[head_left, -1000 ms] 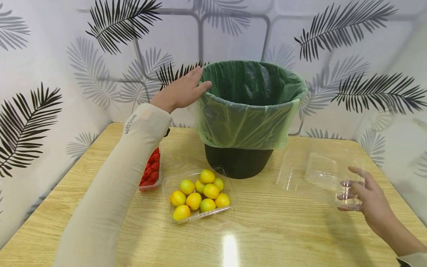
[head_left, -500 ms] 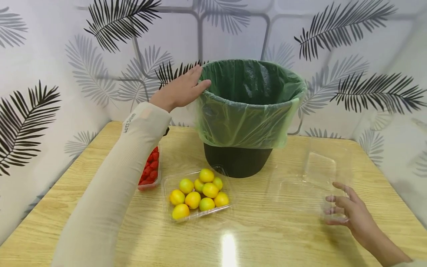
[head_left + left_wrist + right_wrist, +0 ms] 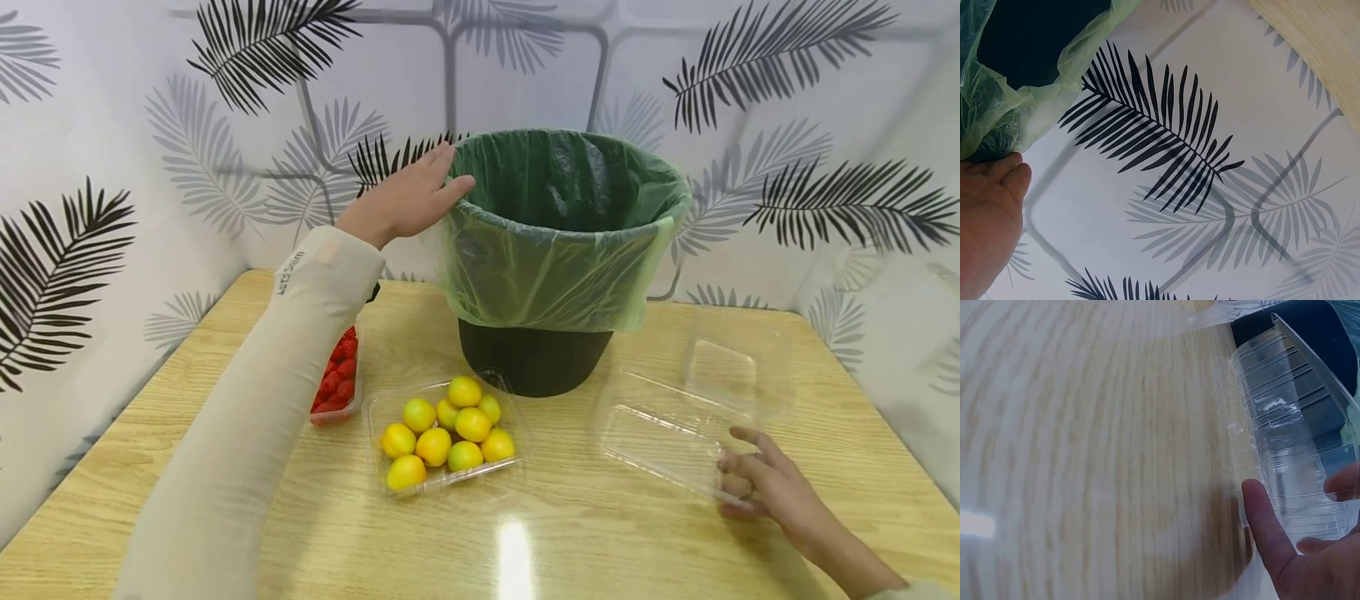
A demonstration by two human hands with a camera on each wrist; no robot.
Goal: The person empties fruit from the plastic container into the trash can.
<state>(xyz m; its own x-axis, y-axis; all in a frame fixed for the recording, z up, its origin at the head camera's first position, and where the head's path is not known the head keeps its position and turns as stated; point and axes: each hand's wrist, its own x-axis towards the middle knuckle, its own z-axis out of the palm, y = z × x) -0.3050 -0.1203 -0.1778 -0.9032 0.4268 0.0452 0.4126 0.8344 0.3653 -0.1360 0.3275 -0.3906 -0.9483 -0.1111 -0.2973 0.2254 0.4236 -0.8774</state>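
Observation:
My left hand [image 3: 408,196] lies with straight fingers against the left rim of a black bin [image 3: 536,358], which has a green plastic liner [image 3: 547,279] folded over its edge. In the left wrist view, part of the left hand [image 3: 991,212] shows right at the liner. My right hand [image 3: 772,492] grips the right end of a clear plastic container [image 3: 660,446], low over the table's right side. From the right wrist, one finger shows along the container's [image 3: 1291,425] outside and others at its opposite side. No fruit shows in it.
Another clear plastic piece [image 3: 723,367] lies just behind. Yellow-green citrus fruits [image 3: 435,448] fill a clear tray [image 3: 517,417] in front of the bin. Red raspberries [image 3: 337,379] in a punnet are partly hidden by my left sleeve [image 3: 247,392]. A leaf-patterned wall [image 3: 525,67] backs the table [image 3: 570,517].
My right hand has moved left and toward the front edge, bringing the clear container with it and turning it. The left hand has stayed on the bin rim.

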